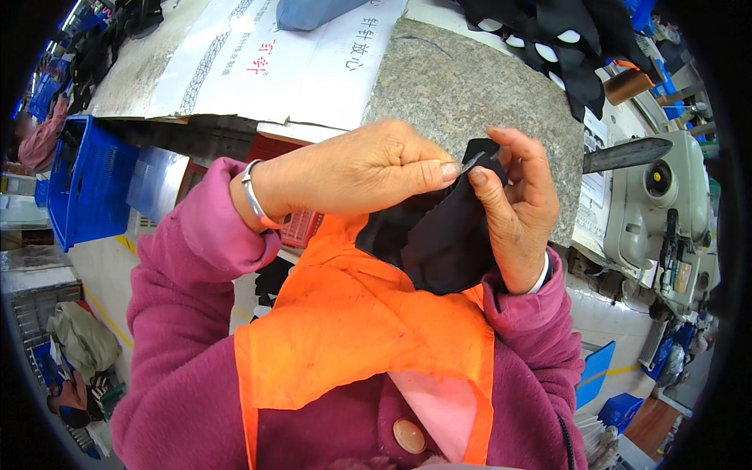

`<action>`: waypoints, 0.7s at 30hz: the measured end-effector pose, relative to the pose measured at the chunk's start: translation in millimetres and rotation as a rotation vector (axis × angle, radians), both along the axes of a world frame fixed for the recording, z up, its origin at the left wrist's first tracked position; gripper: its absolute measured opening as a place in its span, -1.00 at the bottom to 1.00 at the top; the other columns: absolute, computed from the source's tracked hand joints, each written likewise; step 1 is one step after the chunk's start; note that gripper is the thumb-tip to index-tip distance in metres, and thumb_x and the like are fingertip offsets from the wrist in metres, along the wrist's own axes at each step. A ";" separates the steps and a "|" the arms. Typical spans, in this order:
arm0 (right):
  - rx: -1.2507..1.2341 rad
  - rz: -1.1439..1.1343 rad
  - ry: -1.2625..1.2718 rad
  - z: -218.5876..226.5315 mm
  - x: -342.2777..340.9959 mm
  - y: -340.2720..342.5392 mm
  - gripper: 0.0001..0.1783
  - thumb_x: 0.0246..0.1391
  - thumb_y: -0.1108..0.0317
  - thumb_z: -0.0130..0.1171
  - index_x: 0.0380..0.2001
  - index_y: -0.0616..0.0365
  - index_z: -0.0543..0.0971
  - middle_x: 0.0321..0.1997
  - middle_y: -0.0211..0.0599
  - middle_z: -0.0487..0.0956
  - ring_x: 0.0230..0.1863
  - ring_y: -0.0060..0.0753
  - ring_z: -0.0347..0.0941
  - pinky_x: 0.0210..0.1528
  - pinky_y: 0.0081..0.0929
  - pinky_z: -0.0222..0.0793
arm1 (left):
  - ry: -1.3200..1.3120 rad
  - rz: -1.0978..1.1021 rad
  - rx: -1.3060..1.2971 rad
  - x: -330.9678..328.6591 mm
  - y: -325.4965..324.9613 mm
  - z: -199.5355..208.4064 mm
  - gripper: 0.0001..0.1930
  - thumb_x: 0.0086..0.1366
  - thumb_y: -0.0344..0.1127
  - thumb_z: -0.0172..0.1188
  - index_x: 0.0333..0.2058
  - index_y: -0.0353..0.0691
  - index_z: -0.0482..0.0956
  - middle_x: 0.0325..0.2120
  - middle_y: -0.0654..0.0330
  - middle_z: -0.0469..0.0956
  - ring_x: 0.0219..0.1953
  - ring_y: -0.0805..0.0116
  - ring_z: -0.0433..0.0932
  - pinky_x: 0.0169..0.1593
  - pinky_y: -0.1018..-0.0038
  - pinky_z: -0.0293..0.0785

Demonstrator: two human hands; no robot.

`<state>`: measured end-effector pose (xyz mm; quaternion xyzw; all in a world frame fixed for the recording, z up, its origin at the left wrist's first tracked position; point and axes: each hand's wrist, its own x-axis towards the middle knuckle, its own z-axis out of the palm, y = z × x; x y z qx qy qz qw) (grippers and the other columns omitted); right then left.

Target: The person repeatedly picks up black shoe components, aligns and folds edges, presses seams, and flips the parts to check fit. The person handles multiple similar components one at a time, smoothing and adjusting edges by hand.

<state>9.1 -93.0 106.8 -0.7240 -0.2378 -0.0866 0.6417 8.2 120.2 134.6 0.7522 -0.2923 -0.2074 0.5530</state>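
Note:
A black fabric piece (450, 235) hangs in front of my orange apron, close to the table's near edge. Its upper corner stands up between my hands. My right hand (523, 200) grips the fabric near that corner, thumb in front and fingers curled behind. From the left, my left hand (384, 168) reaches across with fingers folded and thumb pressed against them. A thin grey sliver (472, 162) sticks out of this pinch and lies against the fabric by my right thumb. What the sliver is, I cannot tell. My left palm is hidden.
Before me is a table with a grey speckled top (439, 86) and a white printed sheet (313, 70). A blue cloth (317, 12) lies at the far edge, black cut pieces (548, 47) at far right. A sewing machine (662, 200) stands right, a blue crate (90, 184) left.

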 end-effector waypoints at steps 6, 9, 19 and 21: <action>-0.298 0.064 -0.364 -6.3 25.5 -12.8 -0.80 -0.03 0.40 0.34 -0.39 0.22 0.52 -0.27 -0.26 0.50 -0.13 -0.21 0.43 0.01 -0.36 0.33 | 0.328 0.069 -0.186 -5.4 4.9 -9.8 -0.46 0.49 0.00 -0.17 -0.03 -0.43 0.55 -0.30 0.16 0.59 -0.23 0.47 0.51 -0.09 0.53 0.41; -0.218 0.096 -0.034 -6.6 22.5 -20.4 -0.86 0.09 0.42 0.27 -0.41 0.22 0.50 -0.41 -0.41 0.50 -0.30 -0.52 0.39 -0.17 -0.56 0.32 | 0.196 0.058 -0.271 -7.9 8.4 -13.2 -0.36 0.45 0.11 -0.16 0.00 -0.46 0.53 -0.11 0.03 0.60 -0.06 0.34 0.55 0.05 0.51 0.40; -0.143 0.080 0.222 -2.5 20.6 -23.5 -0.84 0.18 0.38 0.21 -0.42 0.22 0.51 -0.49 -0.57 0.46 -0.40 -0.74 0.30 -0.33 -0.71 0.24 | -0.247 0.295 -0.143 -16.3 9.0 -18.9 -0.82 0.26 -0.51 0.20 -0.16 -0.37 0.61 -0.27 0.13 0.61 -0.22 0.48 0.57 -0.18 0.63 0.48; -0.145 0.059 0.229 -2.8 20.0 -22.9 -0.83 0.18 0.37 0.21 -0.42 0.23 0.51 -0.49 -0.57 0.46 -0.40 -0.74 0.30 -0.34 -0.71 0.23 | -0.238 0.303 -0.148 -20.3 6.2 -18.2 -0.83 0.27 -0.50 0.19 -0.16 -0.37 0.61 -0.30 0.15 0.62 -0.26 0.49 0.58 -0.20 0.62 0.48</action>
